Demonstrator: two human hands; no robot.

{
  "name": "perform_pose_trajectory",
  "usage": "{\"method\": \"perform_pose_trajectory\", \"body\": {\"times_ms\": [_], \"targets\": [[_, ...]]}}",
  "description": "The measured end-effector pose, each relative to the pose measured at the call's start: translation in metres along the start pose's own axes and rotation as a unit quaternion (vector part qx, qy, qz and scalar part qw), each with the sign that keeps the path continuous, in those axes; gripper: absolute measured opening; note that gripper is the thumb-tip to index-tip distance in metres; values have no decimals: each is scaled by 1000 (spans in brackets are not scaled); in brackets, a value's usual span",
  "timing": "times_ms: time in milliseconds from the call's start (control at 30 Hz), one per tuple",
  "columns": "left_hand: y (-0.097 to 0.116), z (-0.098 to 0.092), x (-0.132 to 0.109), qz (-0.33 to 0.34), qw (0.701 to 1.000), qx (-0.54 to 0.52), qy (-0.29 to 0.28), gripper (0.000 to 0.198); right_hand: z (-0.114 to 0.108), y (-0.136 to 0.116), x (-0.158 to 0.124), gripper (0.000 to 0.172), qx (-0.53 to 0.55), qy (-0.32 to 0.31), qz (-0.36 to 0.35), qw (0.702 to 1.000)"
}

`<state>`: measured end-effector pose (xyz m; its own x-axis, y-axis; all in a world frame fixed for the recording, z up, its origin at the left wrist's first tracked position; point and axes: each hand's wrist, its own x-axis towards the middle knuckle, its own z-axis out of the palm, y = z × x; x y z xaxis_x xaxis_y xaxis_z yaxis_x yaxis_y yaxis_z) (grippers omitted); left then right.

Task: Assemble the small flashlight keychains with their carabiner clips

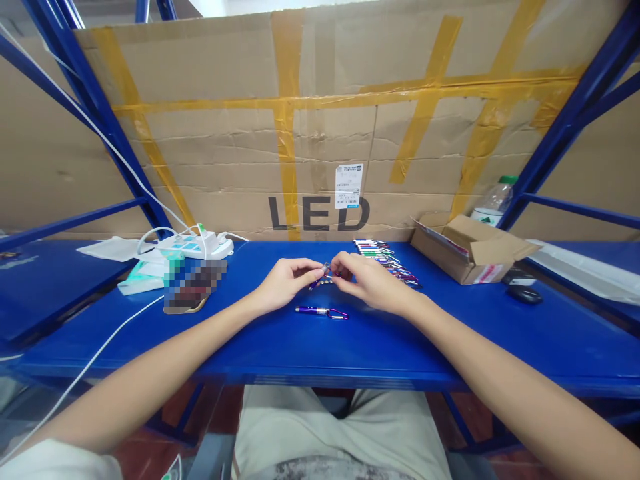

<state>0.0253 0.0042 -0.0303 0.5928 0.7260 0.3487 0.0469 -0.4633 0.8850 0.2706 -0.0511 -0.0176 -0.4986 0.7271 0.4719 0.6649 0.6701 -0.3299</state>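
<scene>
Above the middle of the blue table, my left hand (285, 285) and my right hand (370, 280) are close together, both with bent fingers. My left thumb and fingers pinch a small silvery piece (326, 268); a dark purple part shows just below them. The fingertips of my right hand are closed at its other side, and what they grip is mostly hidden. Several small, shiny round bits (325, 281) show between the hands, too small to name. Nearer to me lies a purple penlight (313, 311) with a purple carabiner clip (339, 315).
Behind my right hand lies a row of several coloured penlights (375, 252). An open cardboard box (450, 257), black mouse (524, 294) and plastic bottle (495, 203) stand right. A power strip (200, 245), mask pack (145, 275) and blurred phone (195, 287) lie left. A large carton (225, 153) stands behind.
</scene>
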Motion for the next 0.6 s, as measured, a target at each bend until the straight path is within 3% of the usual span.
{"method": "perform_pose_trajectory", "body": {"times_ms": [600], "targets": [[5,2,-2,9,999,3,32,48,3,5,1,19,-84,52,-28,995]]}}
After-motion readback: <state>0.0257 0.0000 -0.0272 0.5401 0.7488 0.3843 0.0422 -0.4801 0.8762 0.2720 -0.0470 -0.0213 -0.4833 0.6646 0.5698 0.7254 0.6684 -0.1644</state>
